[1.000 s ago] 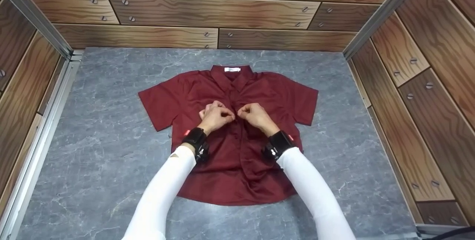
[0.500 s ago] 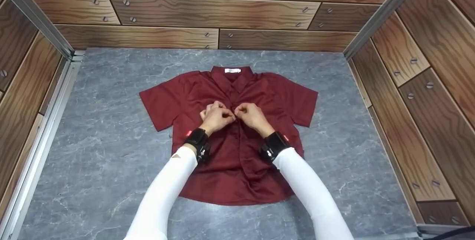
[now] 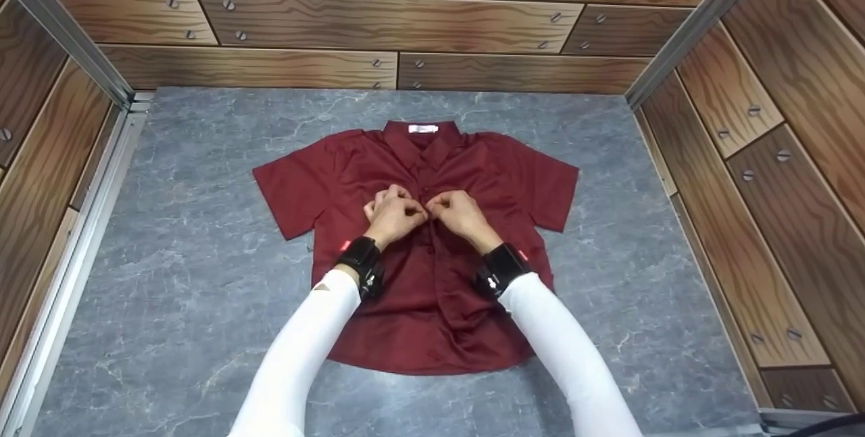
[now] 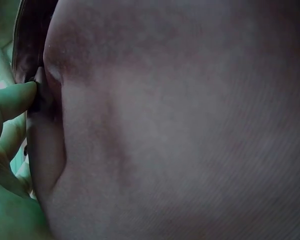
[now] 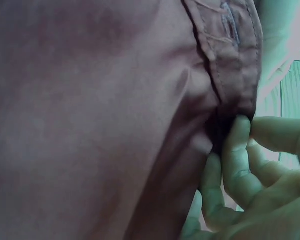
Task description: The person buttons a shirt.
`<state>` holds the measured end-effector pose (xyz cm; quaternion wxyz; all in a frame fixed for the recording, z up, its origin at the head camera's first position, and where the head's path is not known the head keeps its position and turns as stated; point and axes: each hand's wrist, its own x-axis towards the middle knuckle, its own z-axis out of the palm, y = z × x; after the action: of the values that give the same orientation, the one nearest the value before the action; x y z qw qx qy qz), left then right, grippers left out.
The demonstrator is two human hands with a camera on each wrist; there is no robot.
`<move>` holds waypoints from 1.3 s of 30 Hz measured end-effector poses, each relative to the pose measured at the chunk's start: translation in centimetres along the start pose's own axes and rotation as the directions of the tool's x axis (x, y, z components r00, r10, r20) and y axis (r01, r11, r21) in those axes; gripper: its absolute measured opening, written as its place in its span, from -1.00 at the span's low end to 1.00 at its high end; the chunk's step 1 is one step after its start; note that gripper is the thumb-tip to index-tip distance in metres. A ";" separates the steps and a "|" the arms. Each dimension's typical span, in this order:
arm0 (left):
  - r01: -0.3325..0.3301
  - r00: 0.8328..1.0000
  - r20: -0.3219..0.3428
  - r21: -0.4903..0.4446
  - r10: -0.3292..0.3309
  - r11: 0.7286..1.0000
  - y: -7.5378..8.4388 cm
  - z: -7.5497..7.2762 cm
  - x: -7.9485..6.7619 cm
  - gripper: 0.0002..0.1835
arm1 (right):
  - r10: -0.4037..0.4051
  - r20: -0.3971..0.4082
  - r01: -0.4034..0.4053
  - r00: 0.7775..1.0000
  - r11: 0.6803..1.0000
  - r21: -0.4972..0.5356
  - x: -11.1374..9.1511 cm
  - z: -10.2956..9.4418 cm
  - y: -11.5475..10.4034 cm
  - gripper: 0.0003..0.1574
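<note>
A dark red short-sleeved shirt (image 3: 399,329) lies front up, its collar (image 3: 440,148) toward the far wall. Both hands meet at its front placket, a bit below the collar. My left hand (image 3: 394,218) pinches the shirt's front edge between thumb and fingertip, as the left wrist view also shows. Opposite it, my right hand (image 3: 461,213) pinches the placket; in the right wrist view its fingers (image 5: 237,150) grip the stitched edge below a buttonhole (image 5: 231,24). The fingertips of the two hands nearly touch. A button (image 3: 430,249) shows below them. Whatever sits between the fingertips is hidden.
The grey marbled tabletop (image 3: 182,254) spreads around the shirt. Wood-patterned panels (image 3: 304,18) wall it in at the back and both sides, with metal rails (image 3: 74,221) along the edges. A black cable (image 3: 821,423) lies at the bottom right corner.
My right hand has shifted slightly left, bringing its fingertips closer to the left hand's at the placket. The left hand has stayed almost in place.
</note>
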<state>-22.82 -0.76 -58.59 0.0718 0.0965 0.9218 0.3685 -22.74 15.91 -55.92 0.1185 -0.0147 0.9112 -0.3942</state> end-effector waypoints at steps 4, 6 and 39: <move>0.007 1.000 0.008 -0.014 -0.007 1.000 0.0 0.0 0.0 -0.87 | -0.025 0.025 0.024 0.999 0.999 0.032 -0.2 0.0 0.3 -0.80; 0.008 1.000 0.008 -0.017 -0.007 1.000 0.0 -0.1 -0.1 -0.86 | -0.029 0.038 0.027 0.999 0.999 0.045 -0.3 0.1 0.4 -0.76; -0.003 0.995 0.096 -0.065 0.009 0.998 -0.6 -0.7 0.3 -0.80 | -0.071 0.013 0.071 0.997 0.997 0.011 -0.4 0.6 1.0 -0.71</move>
<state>-23.30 -1.61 -58.52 0.1183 0.1145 0.9046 0.3932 -22.17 16.24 -56.94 0.1105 -0.0489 0.9073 -0.4028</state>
